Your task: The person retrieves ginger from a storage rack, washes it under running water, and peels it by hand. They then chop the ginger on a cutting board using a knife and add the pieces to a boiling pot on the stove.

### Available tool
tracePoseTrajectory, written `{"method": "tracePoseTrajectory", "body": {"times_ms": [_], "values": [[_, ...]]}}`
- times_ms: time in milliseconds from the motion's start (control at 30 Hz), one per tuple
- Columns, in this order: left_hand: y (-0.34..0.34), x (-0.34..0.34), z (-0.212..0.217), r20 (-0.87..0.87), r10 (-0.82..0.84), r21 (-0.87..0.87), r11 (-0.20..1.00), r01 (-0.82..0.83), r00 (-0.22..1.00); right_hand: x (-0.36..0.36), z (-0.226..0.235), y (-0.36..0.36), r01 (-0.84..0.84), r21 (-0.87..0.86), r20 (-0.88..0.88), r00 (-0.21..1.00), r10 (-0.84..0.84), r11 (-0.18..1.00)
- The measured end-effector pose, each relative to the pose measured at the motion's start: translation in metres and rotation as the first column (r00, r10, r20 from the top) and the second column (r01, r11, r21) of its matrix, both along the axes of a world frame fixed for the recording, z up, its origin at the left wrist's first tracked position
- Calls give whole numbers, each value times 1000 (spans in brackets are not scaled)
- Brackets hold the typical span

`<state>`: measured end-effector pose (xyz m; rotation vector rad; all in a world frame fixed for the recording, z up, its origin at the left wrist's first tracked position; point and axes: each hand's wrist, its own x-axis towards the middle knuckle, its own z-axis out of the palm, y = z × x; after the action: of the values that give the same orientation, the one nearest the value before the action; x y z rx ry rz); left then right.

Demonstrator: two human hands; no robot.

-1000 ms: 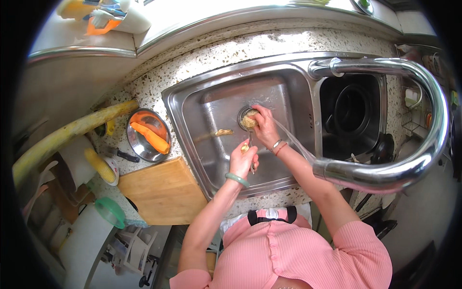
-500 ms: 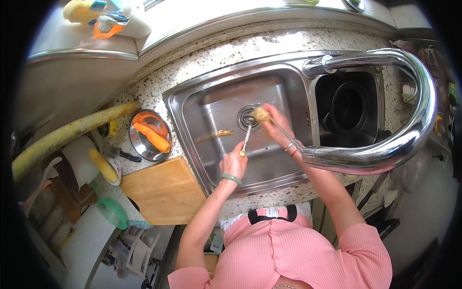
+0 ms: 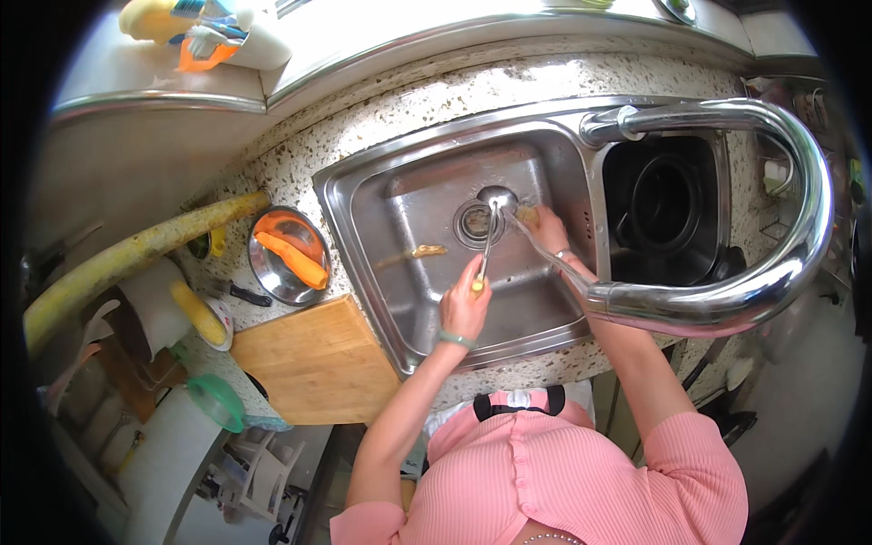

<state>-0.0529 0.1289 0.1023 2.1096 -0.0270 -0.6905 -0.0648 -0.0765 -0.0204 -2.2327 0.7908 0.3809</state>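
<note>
My left hand [image 3: 465, 309] is closed around the handle of a metal spoon [image 3: 488, 250] with a yellow end. Its round bowl lies over the far right of the drain [image 3: 475, 225], under a stream of water [image 3: 527, 238] falling from the tap. At the right of the bowl, my right hand [image 3: 549, 232] is closed on a small tan lump [image 3: 527, 215]. The fingers hide much of that lump, so its kind cannot be made out. A yellowish-brown scrap [image 3: 429, 251] rests on the sink floor [image 3: 436, 195], left of the drain.
The thick chrome tap [image 3: 808, 218] arches over the right side. A metal bowl [image 3: 272, 280] with orange peeled pieces [image 3: 295, 262] stands left of the sink, beside a wooden cutting board [image 3: 318, 363] and a dark-handled knife [image 3: 250, 295]. A second basin [image 3: 627, 254] holds a black container [image 3: 663, 202].
My right hand has drawn the tan lump rightward off the spoon, uncovering its bowl. My left hand has shifted slightly right, carrying the spoon into the water stream.
</note>
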Motion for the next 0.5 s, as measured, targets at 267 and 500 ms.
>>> {"method": "tracePoseTrajectory", "body": {"times_ms": [267,500], "values": [[-57,17,-85,39,21,-104,994,-17,999,-63,34,18,-641,-1,-338,723,603,768],[-90,22,-110,-83,-102,93,990,110,991,-53,-4,51,-534,41,-304,799,519,845]]}}
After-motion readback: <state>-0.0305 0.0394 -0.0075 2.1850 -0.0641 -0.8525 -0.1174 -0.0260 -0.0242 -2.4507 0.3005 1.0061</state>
